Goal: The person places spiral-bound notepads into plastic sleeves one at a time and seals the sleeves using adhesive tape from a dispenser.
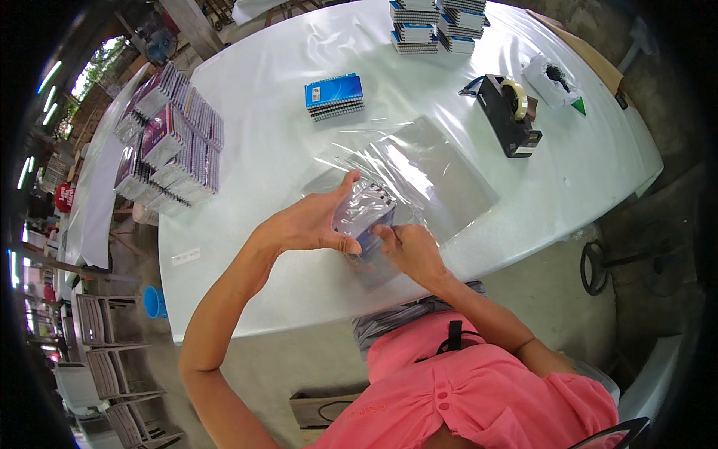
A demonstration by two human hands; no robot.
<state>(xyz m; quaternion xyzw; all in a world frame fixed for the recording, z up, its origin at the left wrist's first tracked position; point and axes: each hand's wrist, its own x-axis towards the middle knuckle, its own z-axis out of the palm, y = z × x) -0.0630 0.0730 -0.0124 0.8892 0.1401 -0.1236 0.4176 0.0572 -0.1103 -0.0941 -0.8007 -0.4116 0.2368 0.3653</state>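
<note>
A person in a pink shirt (479,389) sits at the near edge of a pale, glossy worktop (262,97), both forearms reaching over it. The right hand (411,251) is at the near right side of a spiral-bound notebook bundle (365,213), its fingers curled in and its thumb against the package; whether this grip pinches the film, I cannot tell. The left hand (310,222) has a wide grip, thumb and fingers spread around the bundle's left side, thumb toward the near end and fingertips toward the far end, holding it. The bundle lies in crinkled clear plastic wrap on the worktop, near its front edge, with black coil loops showing at its far right. Flat clear plastic sheets (464,183) spread out beyond and to the right of it.

A small white label (186,257) lies near the left edge. Farther off, a black tape dispenser (505,120) with its roll stands to the right, and a short stack of blue spiral notebooks (334,93) sits near the middle. Tall piles of purple-covered spiral notebooks (176,146) stand at the left. Past the dispenser is a white packet (546,81) with something black on it. More spiral notebook stacks (415,31) stand side by side at the far edge.
</note>
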